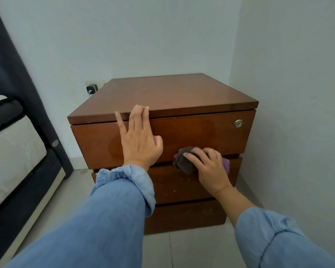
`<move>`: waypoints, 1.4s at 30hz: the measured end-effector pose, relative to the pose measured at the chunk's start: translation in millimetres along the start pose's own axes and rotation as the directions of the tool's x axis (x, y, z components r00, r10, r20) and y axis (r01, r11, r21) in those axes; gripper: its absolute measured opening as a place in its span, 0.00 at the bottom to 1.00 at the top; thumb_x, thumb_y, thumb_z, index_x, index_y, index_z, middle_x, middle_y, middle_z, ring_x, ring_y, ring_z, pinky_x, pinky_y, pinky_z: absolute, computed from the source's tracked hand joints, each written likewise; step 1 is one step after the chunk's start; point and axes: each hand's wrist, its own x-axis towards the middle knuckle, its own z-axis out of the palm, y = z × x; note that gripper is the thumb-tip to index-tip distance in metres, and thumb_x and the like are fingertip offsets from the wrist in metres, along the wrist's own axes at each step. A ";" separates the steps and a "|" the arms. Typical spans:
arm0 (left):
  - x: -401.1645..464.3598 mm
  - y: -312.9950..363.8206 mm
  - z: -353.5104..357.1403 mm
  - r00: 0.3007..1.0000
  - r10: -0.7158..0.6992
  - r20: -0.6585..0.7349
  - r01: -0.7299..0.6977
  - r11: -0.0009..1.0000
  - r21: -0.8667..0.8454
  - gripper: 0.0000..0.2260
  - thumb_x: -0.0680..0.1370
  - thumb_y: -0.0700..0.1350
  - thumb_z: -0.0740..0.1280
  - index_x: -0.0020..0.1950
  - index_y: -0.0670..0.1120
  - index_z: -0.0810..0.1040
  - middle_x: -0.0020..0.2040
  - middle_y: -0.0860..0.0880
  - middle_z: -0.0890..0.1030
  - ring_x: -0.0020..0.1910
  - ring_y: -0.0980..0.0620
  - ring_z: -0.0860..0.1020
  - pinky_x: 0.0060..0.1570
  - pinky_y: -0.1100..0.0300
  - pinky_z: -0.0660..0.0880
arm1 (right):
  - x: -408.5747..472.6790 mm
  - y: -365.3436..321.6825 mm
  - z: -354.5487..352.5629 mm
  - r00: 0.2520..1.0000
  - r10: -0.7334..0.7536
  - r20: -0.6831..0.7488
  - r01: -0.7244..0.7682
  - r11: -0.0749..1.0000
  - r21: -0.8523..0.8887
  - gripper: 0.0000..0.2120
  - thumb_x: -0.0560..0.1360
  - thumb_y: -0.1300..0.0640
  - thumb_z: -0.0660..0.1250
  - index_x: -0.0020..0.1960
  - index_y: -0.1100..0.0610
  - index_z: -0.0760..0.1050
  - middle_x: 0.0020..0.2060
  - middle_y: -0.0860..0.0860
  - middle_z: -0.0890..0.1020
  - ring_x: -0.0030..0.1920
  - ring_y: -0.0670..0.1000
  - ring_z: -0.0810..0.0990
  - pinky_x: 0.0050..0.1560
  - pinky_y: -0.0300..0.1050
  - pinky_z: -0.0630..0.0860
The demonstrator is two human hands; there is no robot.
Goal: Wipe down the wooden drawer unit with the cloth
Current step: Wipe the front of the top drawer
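Note:
A brown wooden drawer unit (pixel 191 130) with three drawer fronts stands in a room corner. My left hand (pixel 139 140) lies flat against the top drawer front, fingers straight and reaching up to the edge of the top board. My right hand (pixel 209 167) grips a bunched dark purple cloth (pixel 186 161) and presses it on the seam between the top and middle drawers. Pale damp-looking patches show on the top drawer front. A round metal lock (pixel 238 123) sits at that drawer's upper right.
A bed with a white mattress (pixel 10 151) and dark frame stands at the left, beside a dark curtain (pixel 14 74). A wall socket with a plugged charger (pixel 91 88) is behind the unit's left side. White walls close in behind and to the right. Pale tile floor (pixel 182 250) lies below.

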 end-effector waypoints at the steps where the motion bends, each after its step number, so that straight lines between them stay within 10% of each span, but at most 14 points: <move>1: 1.9 4.5 -1.4 0.999 0.045 0.000 -0.045 0.999 -0.006 0.33 0.68 0.48 0.58 0.73 0.39 0.63 0.71 0.43 0.66 0.74 0.46 0.59 0.73 0.39 0.39 | 9.2 2.4 -10.4 0.998 0.029 -0.050 -0.028 1.000 0.013 0.32 0.65 0.69 0.69 0.65 0.50 0.67 0.59 0.53 0.72 0.55 0.56 0.68 0.50 0.52 0.73; 8: 17.8 49.8 4.9 0.975 0.221 0.030 -0.215 0.966 -0.143 0.32 0.70 0.47 0.54 0.74 0.41 0.63 0.74 0.44 0.66 0.75 0.47 0.60 0.75 0.43 0.45 | 75.0 37.1 -43.1 0.974 0.157 -0.161 -0.173 0.981 -0.088 0.27 0.70 0.62 0.61 0.68 0.52 0.61 0.63 0.52 0.64 0.60 0.57 0.64 0.60 0.51 0.63; 20: 18.6 62.0 34.3 0.986 0.145 -0.083 -0.158 0.970 -0.183 0.35 0.65 0.46 0.63 0.72 0.40 0.64 0.69 0.42 0.69 0.72 0.43 0.62 0.75 0.46 0.44 | -24.9 58.4 8.7 0.988 0.144 -0.060 -0.145 0.989 -0.011 0.19 0.66 0.69 0.70 0.53 0.54 0.74 0.51 0.53 0.81 0.44 0.53 0.67 0.38 0.47 0.71; 33: 17.4 69.4 39.1 0.989 0.108 -0.103 -0.125 0.977 -0.173 0.34 0.66 0.45 0.63 0.71 0.39 0.64 0.68 0.40 0.68 0.71 0.41 0.62 0.75 0.44 0.46 | 32.1 87.7 -27.6 0.808 0.428 -0.405 -0.389 0.904 0.179 0.20 0.64 0.75 0.62 0.52 0.60 0.79 0.49 0.59 0.79 0.49 0.55 0.70 0.51 0.46 0.71; 42: 17.0 69.9 34.4 0.991 0.108 -0.080 -0.120 0.979 -0.165 0.33 0.66 0.45 0.62 0.71 0.39 0.63 0.68 0.40 0.68 0.71 0.40 0.62 0.75 0.45 0.45 | -23.7 89.0 -22.2 0.832 0.554 -0.034 -0.540 0.822 0.181 0.16 0.65 0.76 0.65 0.47 0.61 0.81 0.43 0.56 0.77 0.48 0.56 0.72 0.47 0.47 0.76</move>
